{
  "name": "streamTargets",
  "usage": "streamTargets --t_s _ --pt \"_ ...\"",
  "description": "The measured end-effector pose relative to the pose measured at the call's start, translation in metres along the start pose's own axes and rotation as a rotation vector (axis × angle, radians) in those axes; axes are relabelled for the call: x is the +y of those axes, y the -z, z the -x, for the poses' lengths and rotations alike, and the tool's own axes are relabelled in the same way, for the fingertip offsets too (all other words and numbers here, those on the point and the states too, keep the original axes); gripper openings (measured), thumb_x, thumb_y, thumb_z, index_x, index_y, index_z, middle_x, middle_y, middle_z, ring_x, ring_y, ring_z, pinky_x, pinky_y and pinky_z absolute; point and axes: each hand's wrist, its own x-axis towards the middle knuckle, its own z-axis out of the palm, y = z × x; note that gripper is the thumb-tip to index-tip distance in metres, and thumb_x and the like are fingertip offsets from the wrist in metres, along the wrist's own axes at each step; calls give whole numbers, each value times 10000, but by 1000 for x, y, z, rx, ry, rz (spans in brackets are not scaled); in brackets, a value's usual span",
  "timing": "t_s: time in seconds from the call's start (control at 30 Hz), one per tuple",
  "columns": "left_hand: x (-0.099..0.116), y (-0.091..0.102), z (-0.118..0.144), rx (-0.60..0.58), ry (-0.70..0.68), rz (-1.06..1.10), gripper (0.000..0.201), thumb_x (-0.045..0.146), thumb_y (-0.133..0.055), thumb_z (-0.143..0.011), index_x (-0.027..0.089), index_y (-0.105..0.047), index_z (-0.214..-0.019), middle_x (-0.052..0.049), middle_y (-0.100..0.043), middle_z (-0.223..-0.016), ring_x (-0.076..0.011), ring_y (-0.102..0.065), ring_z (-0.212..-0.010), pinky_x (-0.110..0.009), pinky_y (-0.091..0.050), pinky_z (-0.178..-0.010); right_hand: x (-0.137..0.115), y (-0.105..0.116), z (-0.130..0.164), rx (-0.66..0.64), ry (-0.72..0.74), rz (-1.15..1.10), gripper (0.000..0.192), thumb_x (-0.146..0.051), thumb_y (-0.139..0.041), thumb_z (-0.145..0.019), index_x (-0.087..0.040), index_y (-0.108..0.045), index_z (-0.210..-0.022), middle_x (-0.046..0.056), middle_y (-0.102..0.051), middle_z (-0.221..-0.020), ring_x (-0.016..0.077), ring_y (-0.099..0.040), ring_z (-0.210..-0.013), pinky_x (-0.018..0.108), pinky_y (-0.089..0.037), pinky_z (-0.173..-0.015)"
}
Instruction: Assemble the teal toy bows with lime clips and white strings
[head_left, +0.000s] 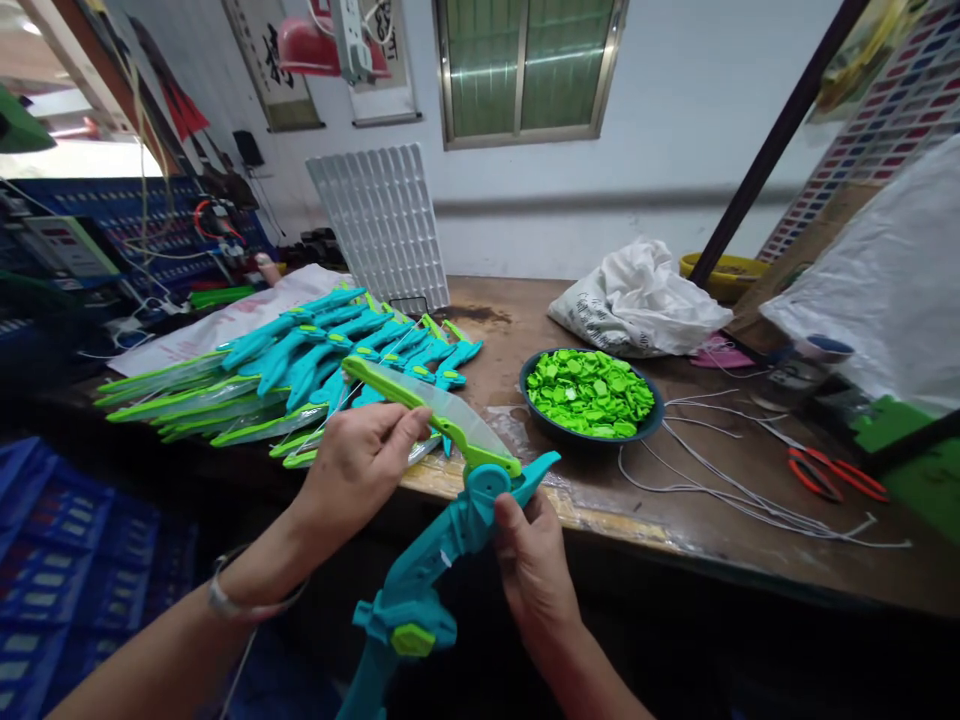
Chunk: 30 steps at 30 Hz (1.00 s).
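A teal and green plastic toy bow [427, 550] is held in front of me, slanting across the table's front edge. My left hand [367, 455] pinches its green limb [397, 392], which carries a clear plastic web. My right hand [532, 545] is closed around the teal part near the joint, just below a pointed teal tip [541, 472]. A green hexagonal cap [413, 640] sits lower on the body, whose bottom end runs out of view. Behind my left hand, similar toy bows [315, 350] lie piled on the table.
A dark bowl [531, 405] holds many small green pieces. White cords [720, 480] and red-handled pliers [832, 470] lie to the right. A white sack [637, 300] stands behind the bowl. A ridged panel [386, 225] leans on the wall. Blue crates [67, 560] are at lower left.
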Motion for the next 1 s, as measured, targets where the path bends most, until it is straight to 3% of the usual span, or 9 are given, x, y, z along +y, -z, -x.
streamTargets --t_s 0.1,0.23,0.3,0.4,0.53,0.7,0.83,1.0 --pt "2 -13 -9 89 -26 3 395 421 -630 -924 190 -625 -604 11 -568 -540 -135 -495 -513 -269 -358 -523 0 3 -4 -50 59 83 500 -482 -914 -680 -201 -644 -994 52 -757 -1030 217 -699 -922 341 -566 -883" --pt "8 -37 -11 152 83 186 386 402 -747 -819 216 -471 -625 50 -472 -563 -118 -422 -526 -262 -344 -516 2 1 -4 -168 80 195 572 -489 -843 -779 -212 -626 -1230 68 -740 -1187 253 -684 -1094 376 -536 -999" --pt "9 -48 -11 127 112 261 372 361 -754 -802 227 -426 -688 61 -437 -612 -116 -408 -550 -259 -348 -525 3 -3 -2 -216 61 232 594 -482 -833 -790 -211 -617 -1272 65 -739 -1200 260 -687 -1095 373 -550 -976" --pt "5 -59 -14 -17 71 286 354 311 -744 -795 234 -400 -760 63 -418 -672 -118 -394 -575 -271 -341 -540 4 -6 1 -232 23 257 594 -493 -841 -771 -209 -630 -1248 59 -746 -1185 262 -696 -1077 359 -568 -937" --pt "-8 -60 -24 -165 89 275 349 305 -730 -777 231 -392 -730 61 -401 -654 -124 -373 -586 -278 -312 -529 11 -5 1 -211 13 282 541 -493 -832 -783 -203 -646 -1200 60 -735 -1211 268 -682 -1117 372 -537 -1000" --pt "-27 -52 -29 -248 221 426 312 355 -704 -778 217 -431 -722 62 -449 -642 -111 -419 -582 -241 -358 -521 28 0 -7 -192 -112 255 560 -514 -832 -780 -173 -655 -1188 55 -762 -1036 238 -707 -967 388 -550 -947" --pt "-36 -46 -19 -192 323 568 325 361 -749 -744 203 -468 -712 53 -518 -653 -114 -513 -589 -225 -418 -522 30 2 -10 -151 -143 242 608 -557 -848 -740 -151 -675 -1158 73 -769 -979 248 -723 -879 403 -578 -863" --pt "-44 -50 -9 -87 490 791 389 384 -835 -679 191 -508 -765 36 -590 -698 -151 -628 -648 -276 -553 -593 15 4 -6 -135 0 498 509 -552 -837 -755 -155 -745 -1058 76 -784 -982 295 -705 -1047 404 -522 -989"
